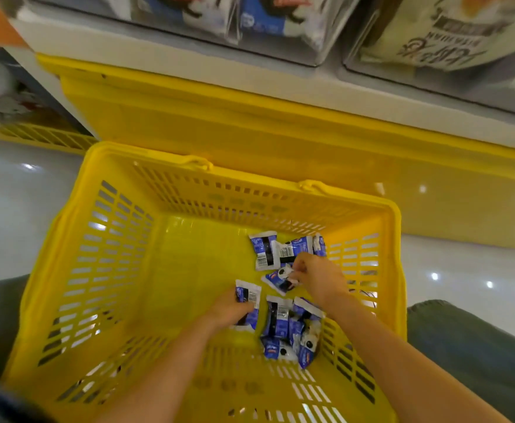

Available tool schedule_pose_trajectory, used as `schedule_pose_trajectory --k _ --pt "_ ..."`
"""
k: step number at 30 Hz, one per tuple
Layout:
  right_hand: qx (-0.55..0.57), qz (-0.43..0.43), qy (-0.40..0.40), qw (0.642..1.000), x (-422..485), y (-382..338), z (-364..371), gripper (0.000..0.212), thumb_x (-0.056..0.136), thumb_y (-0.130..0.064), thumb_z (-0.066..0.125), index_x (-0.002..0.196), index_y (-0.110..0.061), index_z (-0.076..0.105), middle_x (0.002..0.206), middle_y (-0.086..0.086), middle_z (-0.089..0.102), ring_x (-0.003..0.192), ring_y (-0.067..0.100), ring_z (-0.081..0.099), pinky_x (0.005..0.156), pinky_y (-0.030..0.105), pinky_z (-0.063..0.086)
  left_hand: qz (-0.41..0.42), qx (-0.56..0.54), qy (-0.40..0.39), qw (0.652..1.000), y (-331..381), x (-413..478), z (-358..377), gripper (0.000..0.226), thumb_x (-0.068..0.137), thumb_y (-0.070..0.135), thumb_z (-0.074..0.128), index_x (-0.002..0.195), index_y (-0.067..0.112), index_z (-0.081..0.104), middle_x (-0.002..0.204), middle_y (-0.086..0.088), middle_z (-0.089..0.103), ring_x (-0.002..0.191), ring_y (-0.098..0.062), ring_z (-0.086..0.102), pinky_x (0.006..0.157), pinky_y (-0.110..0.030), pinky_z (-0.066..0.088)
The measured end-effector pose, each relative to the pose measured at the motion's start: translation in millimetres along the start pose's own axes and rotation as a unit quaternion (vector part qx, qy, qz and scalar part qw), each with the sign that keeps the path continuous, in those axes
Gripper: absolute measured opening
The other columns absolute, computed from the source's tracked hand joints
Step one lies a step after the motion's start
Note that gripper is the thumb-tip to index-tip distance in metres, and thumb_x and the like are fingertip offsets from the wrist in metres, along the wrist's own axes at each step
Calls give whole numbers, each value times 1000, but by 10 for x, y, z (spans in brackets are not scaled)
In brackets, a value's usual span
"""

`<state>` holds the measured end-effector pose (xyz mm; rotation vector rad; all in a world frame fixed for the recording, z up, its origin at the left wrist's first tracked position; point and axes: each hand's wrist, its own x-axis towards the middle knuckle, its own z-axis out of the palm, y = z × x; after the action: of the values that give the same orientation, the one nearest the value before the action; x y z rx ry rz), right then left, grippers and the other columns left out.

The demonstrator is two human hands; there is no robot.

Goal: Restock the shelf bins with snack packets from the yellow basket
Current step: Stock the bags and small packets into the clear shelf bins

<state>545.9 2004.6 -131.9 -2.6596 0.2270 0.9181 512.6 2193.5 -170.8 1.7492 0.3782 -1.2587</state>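
A yellow basket stands on the floor below the shelf, with several small blue-and-white snack packets lying on its bottom at the right. My left hand grips one packet by its lower half. My right hand pinches another packet just beside it. A cluster of packets lies under my forearms, and more packets lie at the far right corner. Clear shelf bins holding the same blue packets sit above.
A yellow shelf base runs behind the basket. A bin of beige packets sits at the upper right. Glossy white floor shows on both sides. My knees in grey trousers flank the basket.
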Motion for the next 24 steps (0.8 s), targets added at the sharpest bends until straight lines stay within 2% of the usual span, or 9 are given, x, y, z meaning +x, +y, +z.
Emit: schedule_pose_trajectory --k 3,5,9,12,14,17,20,22,24 --pt "67 -40 60 995 -121 -164 -231 10 90 -27 60 84 -22 54 87 4 69 70 19 60 62 33 49 -24 -98 5 995 165 -136 -116 9 91 7 52 97 13 55 100 -13 58 88 -23 55 74 -29 42" --pt "107 -78 91 987 -243 -289 -352 13 90 -25 62 82 -22 52 85 1 66 66 18 59 58 31 47 -24 -183 14 983 284 -232 -165 7 90 5 52 88 11 55 90 -13 60 78 -21 58 69 -30 43" --pt "89 -190 114 971 -499 -512 -482 18 88 -11 62 81 -21 48 87 -9 51 78 11 51 66 22 38 31 -349 36 936 521 -446 -234 14 96 13 44 93 7 57 76 -8 65 48 -12 64 46 -23 49" --pt "65 -249 120 959 -665 -612 -557 9 85 -9 64 86 -12 56 100 -2 56 96 15 54 75 21 39 59 -456 1 888 625 -609 -298 35 97 38 38 92 13 62 71 -5 72 53 -15 67 40 -21 49" --pt "54 -281 122 950 -767 -654 -609 8 84 -10 65 89 -7 61 118 3 57 112 15 52 87 23 40 74 -442 0 894 677 -719 -322 40 95 45 39 93 14 64 70 -3 73 55 -15 68 43 -21 49" --pt "57 -314 118 940 -929 -706 -703 12 82 -15 69 89 -6 66 129 2 53 118 14 50 94 22 39 110 -420 31 900 776 -898 -339 32 97 33 41 107 9 60 73 -4 71 59 -15 65 49 -24 48" --pt "86 -309 136 937 -1080 -715 -868 8 80 -15 71 84 -9 68 125 -4 54 113 10 52 95 23 43 156 -398 58 902 891 -1081 -346 36 97 29 42 121 5 56 87 -8 68 70 -17 64 53 -27 47" --pt "120 -309 151 931 -1190 -729 -999 6 80 -15 71 79 -15 66 117 -11 53 108 1 51 92 14 41 181 -386 73 902 991 -1216 -355 36 96 31 45 120 7 57 89 -6 70 70 -15 66 52 -25 48" --pt "174 -297 176 922 -1292 -761 -1115 17 81 -15 71 73 -24 58 110 -15 56 105 -6 53 89 8 41 199 -386 58 899 1105 -1371 -390 37 92 37 50 117 11 58 91 -4 71 67 -12 68 48 -21 50"
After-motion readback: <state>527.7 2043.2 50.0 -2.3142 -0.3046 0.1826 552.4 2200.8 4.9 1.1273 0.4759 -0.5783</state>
